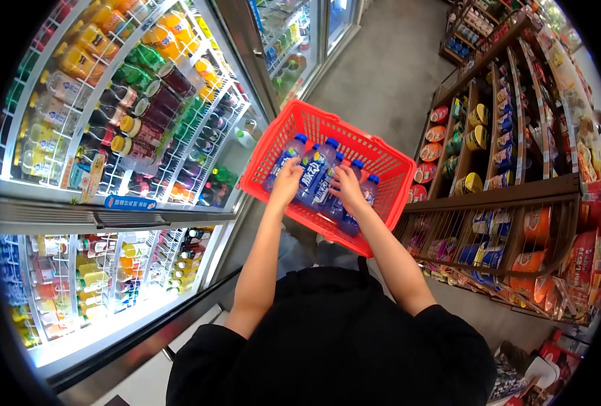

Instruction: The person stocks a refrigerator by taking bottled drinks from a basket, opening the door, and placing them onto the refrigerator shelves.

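A red plastic basket (394, 162) is in front of me, holding several blue drink bottles (312, 177) with blue caps and white lettering on their labels. The bottles lie tilted, with their caps toward the far side. My left hand (286, 180) has its fingers bent against a bottle at the left of the group. Over the bottles on the right is my right hand (348, 189), its fingers spread and touching them. Parts of the bottles are hidden under both hands.
At left, a lit drinks cooler (121, 101) holds rows of bottles, with a glass door (293, 40) beyond it. Brown shelving (496, 196) with cup noodles and packets stands to the right. Grey floor (381, 61) runs between them. A person (542, 371) shows at lower right.
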### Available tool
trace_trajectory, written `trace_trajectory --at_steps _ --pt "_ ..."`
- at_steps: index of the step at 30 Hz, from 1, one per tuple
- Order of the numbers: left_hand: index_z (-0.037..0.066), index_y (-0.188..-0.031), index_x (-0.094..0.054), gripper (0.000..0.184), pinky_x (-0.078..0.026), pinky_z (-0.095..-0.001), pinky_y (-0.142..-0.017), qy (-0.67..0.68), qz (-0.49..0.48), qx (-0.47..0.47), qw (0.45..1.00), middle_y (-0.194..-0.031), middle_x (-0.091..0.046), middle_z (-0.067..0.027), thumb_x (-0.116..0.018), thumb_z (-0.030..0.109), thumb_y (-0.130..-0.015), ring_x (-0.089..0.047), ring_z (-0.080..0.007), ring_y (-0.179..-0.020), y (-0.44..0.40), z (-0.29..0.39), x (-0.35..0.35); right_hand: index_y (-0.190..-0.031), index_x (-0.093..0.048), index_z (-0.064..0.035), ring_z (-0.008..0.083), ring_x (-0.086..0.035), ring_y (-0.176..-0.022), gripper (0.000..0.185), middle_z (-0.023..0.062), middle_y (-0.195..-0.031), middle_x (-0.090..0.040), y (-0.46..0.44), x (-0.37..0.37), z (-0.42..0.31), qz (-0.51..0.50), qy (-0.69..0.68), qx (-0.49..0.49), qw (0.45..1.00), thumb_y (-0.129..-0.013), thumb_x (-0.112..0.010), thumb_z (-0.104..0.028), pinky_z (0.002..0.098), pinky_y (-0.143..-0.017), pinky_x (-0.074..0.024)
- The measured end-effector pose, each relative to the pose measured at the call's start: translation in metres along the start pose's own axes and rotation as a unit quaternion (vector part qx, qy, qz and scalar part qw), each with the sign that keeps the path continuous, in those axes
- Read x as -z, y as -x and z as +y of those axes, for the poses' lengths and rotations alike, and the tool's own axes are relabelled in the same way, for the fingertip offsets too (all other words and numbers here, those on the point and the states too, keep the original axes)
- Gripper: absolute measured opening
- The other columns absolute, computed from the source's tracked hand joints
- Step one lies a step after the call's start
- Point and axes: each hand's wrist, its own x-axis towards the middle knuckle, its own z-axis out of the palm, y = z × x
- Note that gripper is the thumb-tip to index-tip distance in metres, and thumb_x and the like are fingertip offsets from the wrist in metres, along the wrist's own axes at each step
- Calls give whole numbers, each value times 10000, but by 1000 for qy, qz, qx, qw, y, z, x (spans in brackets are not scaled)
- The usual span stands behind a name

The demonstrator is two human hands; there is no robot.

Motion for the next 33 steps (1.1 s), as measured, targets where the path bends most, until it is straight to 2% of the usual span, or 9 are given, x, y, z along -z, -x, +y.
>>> trace_trajectory --at_steps 4,9,12,15,18,20,23,28,33 --pt "7 -1403 -484 467 -456 -283 -870 -77 -59 48 994 -1146 -642 -107 -561 197 -983 -586 -164 -1009 -18 -4 -5 -1467 -306 -82 341 -460 -1271 660 189 -1433 -428 -16 -10 3 26 38 -24 999 -968 -562 -430 483 -1000 -423" --pt "-44 -1413 -456 566 -475 -345 -974 -85 -138 100 982 -1341 -572 -230 -625 226 -945 -578 -270 -1214 -46 -15 -5 -1457 -340 -92 400 -444 -1289 652 186 -1445 -416 -30 -23 6 58 72 -60 994 -966 -550 -467 553 -966 -440" --pt "-85 -1405 -444 656 -493 -346 -943 -57 -146 93 983 -1277 -610 -229 -704 224 -888 -615 -265 -1141 -61 -40 -5 -1426 -411 -79 242 -577 -958 565 105 -1239 -557 -45 -27 23 53 104 -34 993 -982 -562 -393 465 -762 -508" --pt "-71 -1310 -531 620 -541 -336 -809 -104 -192 102 970 -1137 -671 -176 -785 198 -812 -665 -229 -977 -57 -16 -5 -1435 -426 -64 158 -559 -792 533 76 -1095 -603 -77 -15 64 98 204 63 972 -994 -567 -327 381 -625 -499" --pt "-52 -1204 -605 512 -541 -343 -802 -85 -201 131 967 -1050 -696 -142 -813 150 -781 -677 -214 -940 -52 -15 -8 -1449 -418 -46 149 -568 -756 541 80 -1068 -622 -65 -9 51 82 168 24 982 -997 -573 -300 339 -571 -488" --pt "-73 -1279 -541 626 -543 -341 -815 -104 -198 139 965 -1101 -677 -164 -825 169 -776 -671 -219 -978 -38 10 -9 -1460 -407 -40 162 -586 -839 587 106 -1124 -615 -39 -16 27 84 143 -3 986 -982 -602 -320 346 -609 -496" --pt "-119 -1408 -348 896 -546 -334 -849 -65 -199 128 969 -1219 -611 -220 -860 193 -743 -647 -230 -1054 -36 12 -10 -1471 -382 -34 183 -583 -1005 646 148 -1205 -585 -34 -12 22 95 166 63 980 -962 -641 -335 341 -669 -498" --pt "-98 -1393 -344 888 -542 -332 -861 -17 -157 20 987 -1198 -603 -194 -865 187 -733 -629 -229 -1069 -18 35 -6 -1460 -404 -112 176 -581 -993 638 125 -1204 -582 21 -34 -49 20 112 65 991 -932 -696 -315 313 -702 -491" --pt "-54 -1393 -362 830 -524 -334 -899 74 -80 -91 990 -1224 -585 -162 -847 149 -751 -600 -218 -1111 7 66 4 -1421 -423 -125 166 -582 -995 640 124 -1187 -581 38 -54 -85 -34 173 204 963 -887 -746 -269 319 -829 -507"
